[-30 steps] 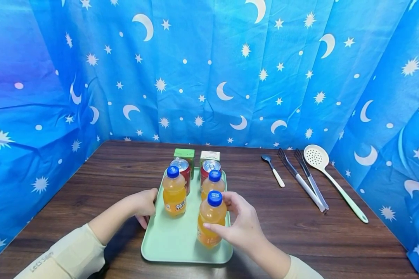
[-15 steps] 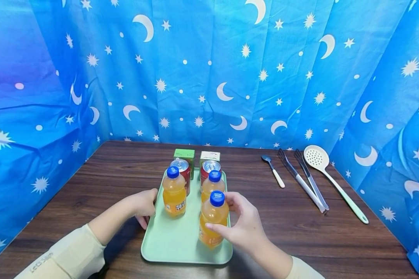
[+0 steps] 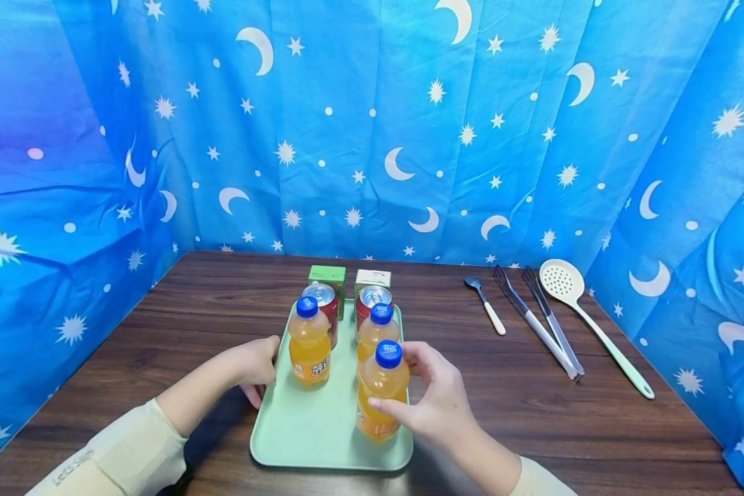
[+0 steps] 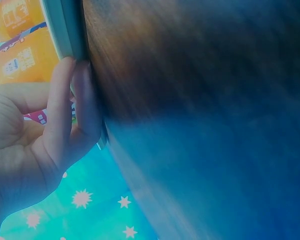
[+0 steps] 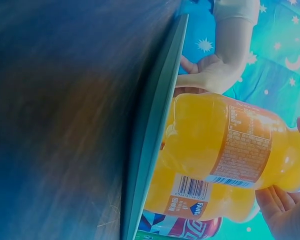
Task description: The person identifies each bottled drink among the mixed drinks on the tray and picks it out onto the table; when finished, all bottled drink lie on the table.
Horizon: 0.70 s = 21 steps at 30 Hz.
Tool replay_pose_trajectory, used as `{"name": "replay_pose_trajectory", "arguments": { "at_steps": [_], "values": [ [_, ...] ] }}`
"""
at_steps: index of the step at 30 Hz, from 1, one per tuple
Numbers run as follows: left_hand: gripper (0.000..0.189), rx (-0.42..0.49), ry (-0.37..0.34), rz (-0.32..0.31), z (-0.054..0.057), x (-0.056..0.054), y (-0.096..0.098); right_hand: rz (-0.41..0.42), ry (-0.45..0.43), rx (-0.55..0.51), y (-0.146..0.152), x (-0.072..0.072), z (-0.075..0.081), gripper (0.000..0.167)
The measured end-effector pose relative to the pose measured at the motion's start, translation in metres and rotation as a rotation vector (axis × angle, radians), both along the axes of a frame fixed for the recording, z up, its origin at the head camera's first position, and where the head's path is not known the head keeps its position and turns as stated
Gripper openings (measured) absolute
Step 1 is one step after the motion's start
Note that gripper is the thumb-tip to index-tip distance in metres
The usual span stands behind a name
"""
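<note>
My right hand (image 3: 440, 399) grips an orange soda bottle (image 3: 383, 399) with a blue cap, thumb on the near side and fingers behind. The bottle is upright at the front right of a pale green tray (image 3: 304, 434). In the right wrist view its orange label (image 5: 245, 145) faces the camera. Right behind it stands a second orange soda bottle (image 3: 372, 336), partly hidden. A third bottle (image 3: 310, 348) stands on the tray's left side. My left hand (image 3: 257, 365) holds the tray's left rim; in the left wrist view its fingers (image 4: 60, 110) curl at that edge.
Behind the bottles are two red soda cans (image 3: 324, 296) (image 3: 374, 297), then a green carton (image 3: 327, 274) and a white-topped carton (image 3: 373, 277). To the right lie a spoon (image 3: 488, 306), tongs (image 3: 542, 320) and a slotted skimmer (image 3: 585, 313). A blue star-printed curtain (image 3: 372, 138) surrounds the table.
My right hand has shifted the gripped bottle slightly to the right, closer to the tray's right edge. The left hand and the tray have stayed in place.
</note>
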<state>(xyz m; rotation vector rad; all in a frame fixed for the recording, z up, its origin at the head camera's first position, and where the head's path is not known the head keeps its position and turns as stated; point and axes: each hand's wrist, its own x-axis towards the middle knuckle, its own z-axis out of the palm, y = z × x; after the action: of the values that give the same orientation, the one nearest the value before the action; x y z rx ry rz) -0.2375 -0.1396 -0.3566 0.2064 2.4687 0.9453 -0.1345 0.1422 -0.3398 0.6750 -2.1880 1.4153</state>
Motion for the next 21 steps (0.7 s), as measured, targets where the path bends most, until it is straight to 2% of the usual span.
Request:
{"name": "replay_pose_trajectory", "arguments": {
  "at_steps": [11, 21],
  "values": [
    [0.041, 0.007, -0.004, 0.007, -0.0003, -0.0006, 0.0007, -0.021, -0.012, -0.014, 0.0038, -0.0008, -0.0018, 0.054],
    [0.041, 0.003, 0.000, 0.011, -0.0014, -0.0013, 0.0007, -0.007, 0.049, -0.028, 0.0059, -0.0020, -0.0006, 0.053]
  ]
}}
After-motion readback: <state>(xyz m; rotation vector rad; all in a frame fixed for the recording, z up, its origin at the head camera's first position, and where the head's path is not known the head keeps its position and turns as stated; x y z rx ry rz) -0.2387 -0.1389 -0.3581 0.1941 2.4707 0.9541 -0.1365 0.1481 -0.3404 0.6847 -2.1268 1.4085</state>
